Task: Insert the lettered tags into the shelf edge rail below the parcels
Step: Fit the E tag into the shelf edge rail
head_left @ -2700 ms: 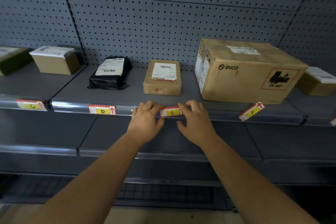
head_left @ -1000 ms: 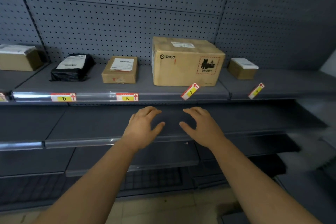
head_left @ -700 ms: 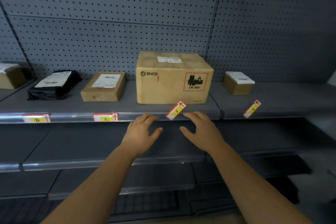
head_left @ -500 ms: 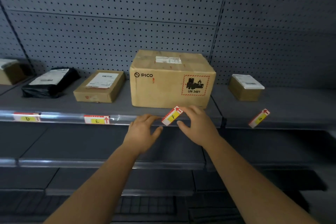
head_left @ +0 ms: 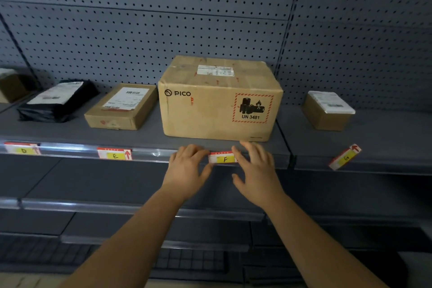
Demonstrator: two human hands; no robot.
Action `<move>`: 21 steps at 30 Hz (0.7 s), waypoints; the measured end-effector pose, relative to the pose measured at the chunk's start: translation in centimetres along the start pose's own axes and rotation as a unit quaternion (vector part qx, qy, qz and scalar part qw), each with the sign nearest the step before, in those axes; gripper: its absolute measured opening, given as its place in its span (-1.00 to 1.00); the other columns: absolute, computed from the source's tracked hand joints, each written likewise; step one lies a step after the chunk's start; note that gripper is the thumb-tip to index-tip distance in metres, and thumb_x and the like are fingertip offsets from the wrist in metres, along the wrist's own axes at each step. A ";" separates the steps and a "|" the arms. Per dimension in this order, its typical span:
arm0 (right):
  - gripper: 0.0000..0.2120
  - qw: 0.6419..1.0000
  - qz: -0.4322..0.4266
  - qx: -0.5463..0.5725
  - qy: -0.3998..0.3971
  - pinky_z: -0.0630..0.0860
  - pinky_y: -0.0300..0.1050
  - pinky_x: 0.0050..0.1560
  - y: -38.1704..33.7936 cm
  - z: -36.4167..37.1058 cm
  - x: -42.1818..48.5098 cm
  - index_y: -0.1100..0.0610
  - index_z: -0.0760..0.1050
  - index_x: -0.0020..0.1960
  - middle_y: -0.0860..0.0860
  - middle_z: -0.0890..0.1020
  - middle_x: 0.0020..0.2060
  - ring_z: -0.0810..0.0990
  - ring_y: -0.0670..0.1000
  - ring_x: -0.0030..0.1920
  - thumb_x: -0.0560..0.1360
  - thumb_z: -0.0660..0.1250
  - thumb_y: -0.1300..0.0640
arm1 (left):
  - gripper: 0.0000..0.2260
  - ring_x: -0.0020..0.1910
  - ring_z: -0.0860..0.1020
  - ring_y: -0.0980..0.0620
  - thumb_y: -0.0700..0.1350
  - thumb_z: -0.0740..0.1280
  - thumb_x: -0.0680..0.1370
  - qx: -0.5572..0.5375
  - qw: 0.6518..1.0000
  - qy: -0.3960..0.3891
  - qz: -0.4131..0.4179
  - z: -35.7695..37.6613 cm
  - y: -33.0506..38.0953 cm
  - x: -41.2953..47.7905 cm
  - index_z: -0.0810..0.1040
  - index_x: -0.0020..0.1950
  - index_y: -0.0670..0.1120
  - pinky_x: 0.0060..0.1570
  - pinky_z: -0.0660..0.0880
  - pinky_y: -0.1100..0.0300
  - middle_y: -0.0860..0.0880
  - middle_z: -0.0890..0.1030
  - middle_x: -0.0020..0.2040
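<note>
The F tag (head_left: pixel 223 158) lies level against the shelf edge rail (head_left: pixel 154 153), just below the big PICO box (head_left: pixel 218 98). My left hand (head_left: pixel 187 169) touches its left end with straight fingers. My right hand (head_left: pixel 256 170) touches its right end the same way. Tags D (head_left: pixel 22 148) and E (head_left: pixel 114 154) sit flat in the rail to the left. The G tag (head_left: pixel 344 157) hangs tilted on the rail of the neighbouring bay, below a small brown box (head_left: pixel 327 110).
A black mailer bag (head_left: pixel 56 100) and a flat brown parcel (head_left: pixel 121 106) lie left of the PICO box. Grey pegboard backs the shelf. Lower shelves (head_left: pixel 117 206) jut out beneath my forearms.
I stepped right from the seated E tag. Both hands rose to the tilted F tag and turned it level against the rail.
</note>
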State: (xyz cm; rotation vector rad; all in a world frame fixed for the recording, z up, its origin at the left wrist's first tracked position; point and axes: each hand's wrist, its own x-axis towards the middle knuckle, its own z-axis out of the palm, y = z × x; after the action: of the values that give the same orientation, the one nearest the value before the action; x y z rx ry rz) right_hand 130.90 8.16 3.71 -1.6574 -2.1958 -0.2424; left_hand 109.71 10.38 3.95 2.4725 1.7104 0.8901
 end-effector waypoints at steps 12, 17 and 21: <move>-0.47 0.998 0.024 0.047 0.047 0.41 0.05 0.19 -0.7 0.4 -0.5 0.08 0.41 0.38 0.01 0.42 0.12 0.42 0.07 0.15 0.44 0.37 0.02 | -0.71 0.07 0.45 0.00 0.06 0.30 0.50 0.014 1.000 0.019 -0.001 1.2 1.3 0.3 0.54 0.19 0.02 0.13 0.35 0.03 0.02 0.51 0.08; -0.46 0.995 0.040 0.085 0.041 0.43 0.03 0.19 -0.6 1.1 -1.0 0.05 0.44 0.36 -0.01 0.40 0.13 0.40 0.05 0.18 0.41 0.39 -0.01 | -0.73 0.06 0.46 -0.01 0.04 0.32 0.48 0.028 0.999 0.029 -0.003 1.6 1.3 0.0 0.56 0.15 0.03 0.10 0.36 0.02 0.03 0.51 0.07; -0.51 0.994 0.038 0.090 0.047 0.40 0.01 0.18 -0.2 0.6 -0.5 0.05 0.47 0.32 -0.01 0.42 0.10 0.41 0.05 0.15 0.42 0.38 -0.03 | -0.73 0.08 0.45 0.01 0.06 0.30 0.50 0.024 0.999 0.023 0.003 1.2 1.6 0.3 0.55 0.17 0.04 0.14 0.35 0.02 0.03 0.51 0.08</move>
State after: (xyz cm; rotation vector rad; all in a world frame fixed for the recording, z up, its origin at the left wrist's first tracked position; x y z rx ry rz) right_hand 130.68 7.86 2.93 -1.5935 -2.0163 -0.0963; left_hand 111.67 10.36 3.61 2.5071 1.7593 0.9236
